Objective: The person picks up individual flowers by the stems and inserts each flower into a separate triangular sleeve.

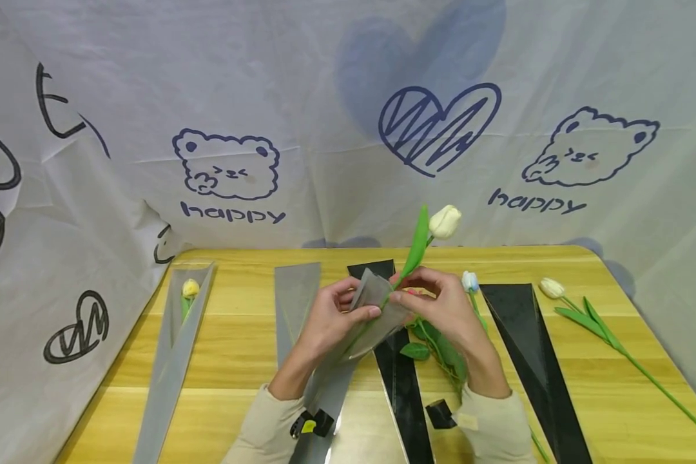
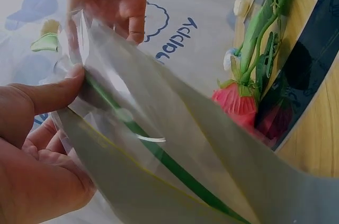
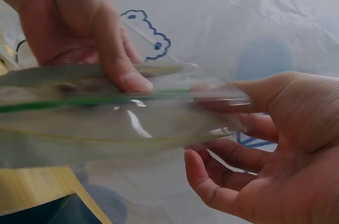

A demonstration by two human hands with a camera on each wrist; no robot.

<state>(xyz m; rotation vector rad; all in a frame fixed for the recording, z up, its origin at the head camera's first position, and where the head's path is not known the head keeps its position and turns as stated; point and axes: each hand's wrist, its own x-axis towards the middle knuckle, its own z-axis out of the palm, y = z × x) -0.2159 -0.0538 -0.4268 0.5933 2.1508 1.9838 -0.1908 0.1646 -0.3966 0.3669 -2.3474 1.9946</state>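
Note:
A white artificial tulip (image 1: 444,222) with a long green leaf (image 1: 417,241) stands tilted above both hands. Its green stem (image 2: 153,147) runs down inside a grey, see-through flower sleeve (image 1: 377,322). My left hand (image 1: 336,316) grips the sleeve near its mouth, thumb (image 2: 61,89) on top over the stem and fingers beneath. On the other side, my right hand (image 1: 443,299) pinches the sleeve's mouth beside the stem. In the right wrist view the right thumb (image 3: 259,94) overlaps the clear film, with the other fingers curled loosely below it.
At the left lies a grey sleeve (image 1: 162,380) holding a yellow tulip (image 1: 190,288). Another grey sleeve (image 1: 296,290) and black sleeves (image 1: 522,335) lie on the wooden table (image 1: 238,367). A pink-red flower (image 2: 235,102), a blue-white tulip (image 1: 470,281) and a loose white tulip (image 1: 552,288) lie rightward.

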